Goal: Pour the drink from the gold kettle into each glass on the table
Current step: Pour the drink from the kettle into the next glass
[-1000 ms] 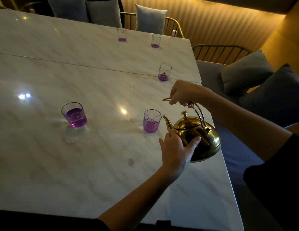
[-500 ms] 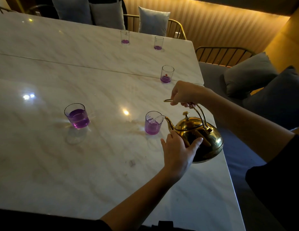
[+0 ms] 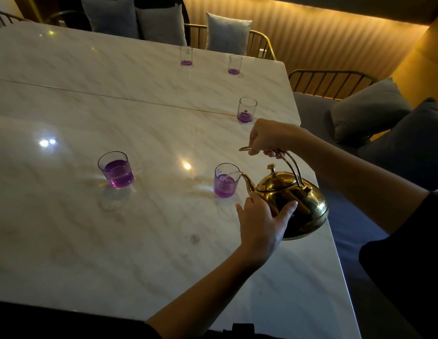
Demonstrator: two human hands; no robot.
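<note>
The gold kettle point(image 3: 293, 199) is tilted above the table's right edge, its spout over a glass point(image 3: 225, 180) about half full of purple drink; a thin stream runs into it. My right hand point(image 3: 269, 138) grips the kettle's handle from above. My left hand point(image 3: 260, 221) presses against the kettle's near side, steadying it. A second glass point(image 3: 116, 170), about half full of purple drink, stands to the left. Three far glasses, one with a red star point(image 3: 246, 110) and two at the back point(image 3: 186, 56) point(image 3: 235, 64), hold only a little purple liquid.
The white marble table point(image 3: 115, 241) has a seam running across it. Metal-framed chairs with grey cushions point(image 3: 227, 33) line the far side. A grey bench with cushions point(image 3: 369, 111) runs along the right edge.
The purple drink in the glass under the spout has risen a little. The kettle and both hands keep about the same pose; the camera view has shifted slightly.
</note>
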